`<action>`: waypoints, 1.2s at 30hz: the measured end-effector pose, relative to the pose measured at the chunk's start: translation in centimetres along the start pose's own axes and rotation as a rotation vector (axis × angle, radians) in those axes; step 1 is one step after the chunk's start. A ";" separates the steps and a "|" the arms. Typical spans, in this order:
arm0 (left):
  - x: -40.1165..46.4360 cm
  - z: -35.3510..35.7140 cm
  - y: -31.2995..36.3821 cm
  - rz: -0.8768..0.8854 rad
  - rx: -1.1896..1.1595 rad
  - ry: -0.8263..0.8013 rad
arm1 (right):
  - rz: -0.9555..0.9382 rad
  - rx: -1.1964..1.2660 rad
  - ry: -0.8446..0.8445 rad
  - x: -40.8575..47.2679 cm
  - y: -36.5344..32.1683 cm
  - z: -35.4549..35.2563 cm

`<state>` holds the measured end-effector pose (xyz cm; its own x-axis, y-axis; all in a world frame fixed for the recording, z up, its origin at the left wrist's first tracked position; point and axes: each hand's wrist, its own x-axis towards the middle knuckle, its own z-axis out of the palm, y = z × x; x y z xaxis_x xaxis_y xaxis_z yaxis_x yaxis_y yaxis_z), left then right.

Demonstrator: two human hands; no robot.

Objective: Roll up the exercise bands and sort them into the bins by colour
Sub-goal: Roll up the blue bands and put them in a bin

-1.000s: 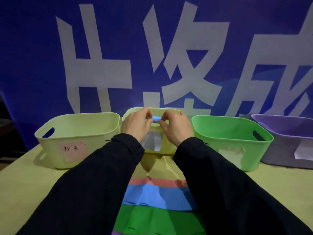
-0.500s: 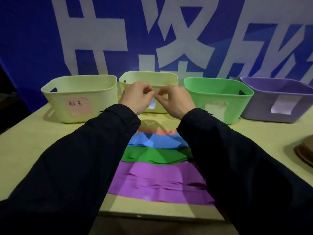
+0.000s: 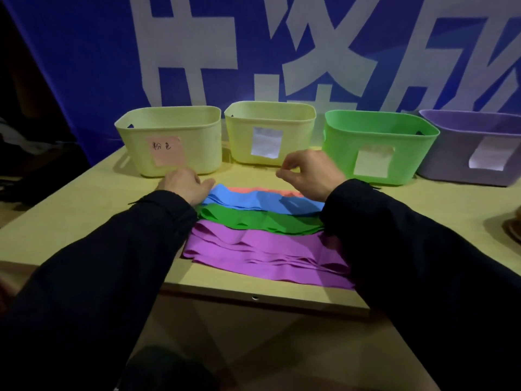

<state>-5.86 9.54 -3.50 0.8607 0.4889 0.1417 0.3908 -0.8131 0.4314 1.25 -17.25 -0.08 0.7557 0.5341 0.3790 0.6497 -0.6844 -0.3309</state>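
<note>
Flat exercise bands lie overlapped on the table: a pink band (image 3: 262, 190) farthest, then blue bands (image 3: 262, 201), green bands (image 3: 259, 222) and purple bands (image 3: 262, 255) nearest. My left hand (image 3: 183, 185) rests on the table at the blue bands' left end, thumb touching their corner; its fingertips are hidden. My right hand (image 3: 307, 173) hovers above the pink band's right part with fingers loosely curled and holds nothing. Behind stand a pale yellow bin with a pink label (image 3: 169, 114), a pale yellow bin with a white label (image 3: 270, 108), a green bin (image 3: 380, 122) and a purple bin (image 3: 473, 119).
A blue banner with large white characters hangs behind the bins. The table's front edge (image 3: 253, 294) runs just below the purple bands. A brown object (image 3: 514, 227) sits at the table's far right. Dark clutter lies off the table's left side.
Both hands pinched a small blue roll over the white-labelled bin, then came back down empty. The left hand now touches the blue bands; the view has tilted down.
</note>
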 end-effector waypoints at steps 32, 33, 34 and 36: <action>-3.7 -6.5 12.7 0.572 -0.927 0.046 | 0.036 0.840 0.155 -0.9 -1.4 -5.0; -3.9 -6.7 13.5 0.602 -0.945 0.046 | 0.045 0.927 0.181 -0.9 -1.8 -6.0; -4.3 -7.0 14.3 0.623 -0.965 0.053 | 0.048 0.994 0.209 -1.0 -2.2 -6.8; -4.7 -7.6 15.6 0.647 -1.006 0.067 | 0.037 1.061 0.282 -1.2 -3.0 -8.3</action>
<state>-6.27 -3.03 9.37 0.7731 0.1199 0.6228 -0.5645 -0.3178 0.7618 -2.24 -19.97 7.68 0.8179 0.2973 0.4927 0.4699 0.1492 -0.8700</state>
